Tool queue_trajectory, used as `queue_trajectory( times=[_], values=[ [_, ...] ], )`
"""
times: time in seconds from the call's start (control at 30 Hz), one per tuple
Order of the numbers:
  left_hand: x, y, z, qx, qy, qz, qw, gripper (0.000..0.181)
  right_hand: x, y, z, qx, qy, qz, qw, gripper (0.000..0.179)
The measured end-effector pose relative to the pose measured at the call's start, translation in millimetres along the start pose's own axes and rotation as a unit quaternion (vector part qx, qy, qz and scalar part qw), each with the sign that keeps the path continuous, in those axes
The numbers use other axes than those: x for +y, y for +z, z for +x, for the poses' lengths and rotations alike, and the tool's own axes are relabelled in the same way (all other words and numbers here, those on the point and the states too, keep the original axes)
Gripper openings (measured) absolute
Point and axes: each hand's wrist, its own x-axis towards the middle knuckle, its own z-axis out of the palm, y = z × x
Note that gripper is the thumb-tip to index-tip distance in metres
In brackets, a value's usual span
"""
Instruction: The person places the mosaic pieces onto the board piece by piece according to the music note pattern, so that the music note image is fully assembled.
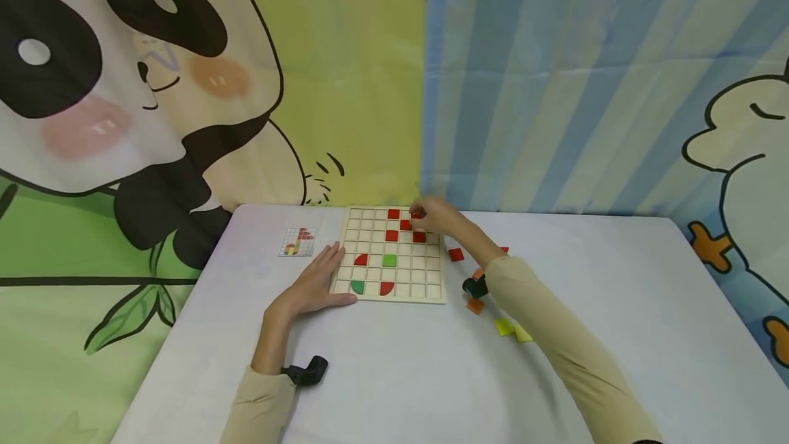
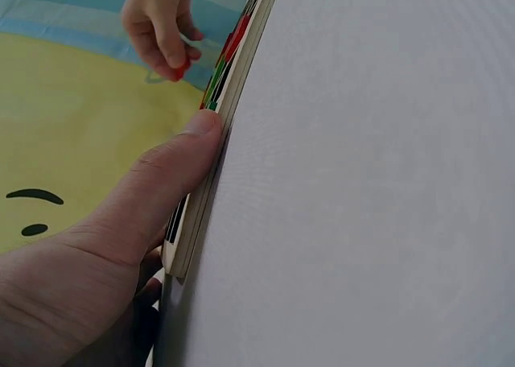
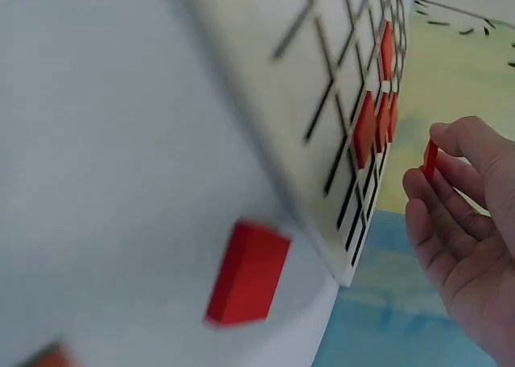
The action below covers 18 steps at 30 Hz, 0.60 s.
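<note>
A wooden grid board lies on the table, with red square tiles toward its far side. Nearer on it are a green square tile, a red quarter-round tile, another red one, and a green quarter-round tile. My left hand spans the board's near left corner, its thumb against the front edge and the straight fingers along the left side. Over the far right part of the board, my right hand pinches a red tile between thumb and fingertips.
A pattern card lies left of the board. To the right are a loose red tile, orange tiles and yellow tiles, partly under the right forearm. A printed curtain hangs behind the table.
</note>
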Motion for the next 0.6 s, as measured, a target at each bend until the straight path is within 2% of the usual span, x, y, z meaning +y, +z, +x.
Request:
queue_trajectory(
  times=[0.1, 0.2, 0.37, 0.6],
  values=[
    [0.0, -0.3, -0.1, -0.002, -0.001, -0.003, 1.0, 0.112, 0.6, 1.6, 16.9, 0.01, 0.009, 0.006, 0.9999, 0.03],
    [1.3, -1.3, -0.4, -0.003, -0.003, -0.001, 1.0, 0.112, 3.8, 3.9, 25.6, 0.013, 0.013, 0.004, 0.9998, 0.029],
    [2.5, -1.3, -0.2, -0.008, -0.002, -0.002, 1.0, 0.112, 8.6, 8.9, 32.4, -0.001, 0.031, -0.003, 0.9995, 0.029],
    [2.4, -0.9, -0.5, -0.008, -0.007, -0.003, 0.9999, 0.111, 10.3, 12.5, 39.1, -0.009, 0.021, -0.031, 0.9993, 0.029]
  ],
)
